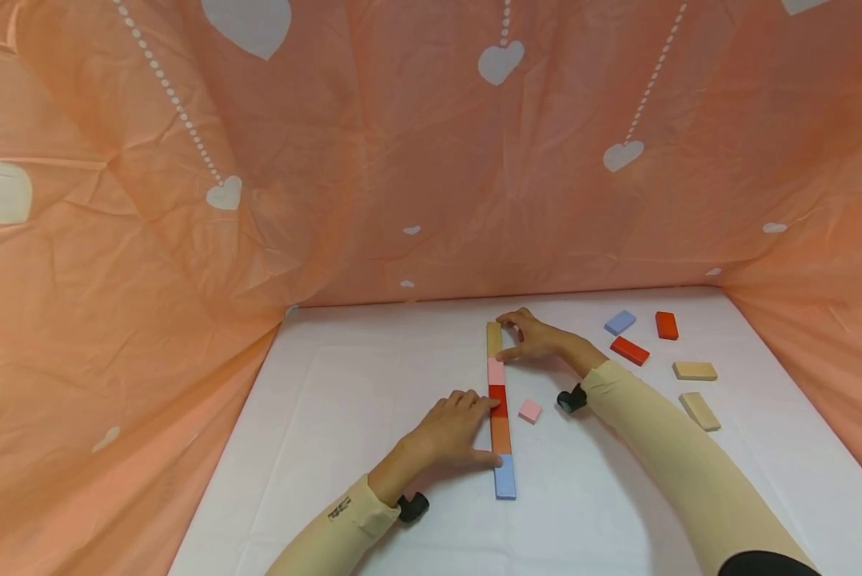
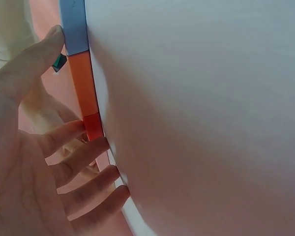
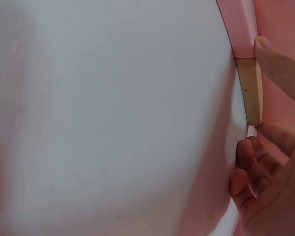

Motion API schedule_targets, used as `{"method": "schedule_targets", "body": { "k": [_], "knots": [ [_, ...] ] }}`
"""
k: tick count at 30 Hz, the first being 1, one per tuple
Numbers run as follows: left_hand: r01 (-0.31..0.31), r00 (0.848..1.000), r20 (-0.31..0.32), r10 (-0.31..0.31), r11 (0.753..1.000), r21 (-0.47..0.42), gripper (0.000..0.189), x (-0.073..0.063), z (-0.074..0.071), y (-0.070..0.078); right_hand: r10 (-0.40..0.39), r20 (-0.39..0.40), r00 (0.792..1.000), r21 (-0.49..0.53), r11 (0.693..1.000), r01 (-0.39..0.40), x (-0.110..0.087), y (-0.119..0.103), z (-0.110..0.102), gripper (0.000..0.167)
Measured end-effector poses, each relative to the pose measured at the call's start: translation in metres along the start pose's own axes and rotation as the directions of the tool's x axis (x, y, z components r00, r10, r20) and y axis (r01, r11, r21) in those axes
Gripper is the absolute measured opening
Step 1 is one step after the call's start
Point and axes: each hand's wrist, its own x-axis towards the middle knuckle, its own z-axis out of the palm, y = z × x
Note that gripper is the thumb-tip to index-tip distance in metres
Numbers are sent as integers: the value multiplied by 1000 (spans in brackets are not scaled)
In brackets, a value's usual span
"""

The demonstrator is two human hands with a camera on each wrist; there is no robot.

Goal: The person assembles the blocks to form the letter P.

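A straight row of flat blocks runs away from me: blue block [image 1: 505, 478] nearest, then orange block [image 1: 500, 437], red block [image 1: 499, 392], pink block [image 1: 496, 371] and a wood-coloured block [image 1: 493, 339] at the far end. Along the row's left side lies my left hand [image 1: 445, 432], thumb against the blue block and index finger at the red one, the other fingers spread on the table. From the right, my right hand [image 1: 535, 336] touches the row with its thumb near the pink and wood-coloured joint. Its index finger reaches the far end of the wood-coloured block [image 3: 250, 93].
A small pink square block [image 1: 529, 411] lies just right of the row. Farther right are a blue block [image 1: 620, 322], red blocks [image 1: 629, 350] and wood-coloured blocks [image 1: 695, 370]. Behind the white table [image 1: 359, 360] hangs an orange curtain [image 1: 431, 160] with hearts.
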Motion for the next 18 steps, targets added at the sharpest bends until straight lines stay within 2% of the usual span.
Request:
{"method": "schedule_targets", "body": {
  "k": [5, 12, 18],
  "knots": [
    [1, 1000, 7, -1, 1000, -7, 89, 0, -1, 0, -17, 8, 1000, -32, 999, 17, 1, 1, 0, 85],
    [1, 1000, 9, -1, 1000, -8, 90, 1, 0, 1, 9, 16, 1000, -26, 1000, -8, -1, 0, 0, 85],
    [1, 1000, 5, -1, 1000, -8, 89, 0, -1, 0, -9, -7, 1000, -6, 1000, 9, -1, 3, 0, 86]
  ]
}}
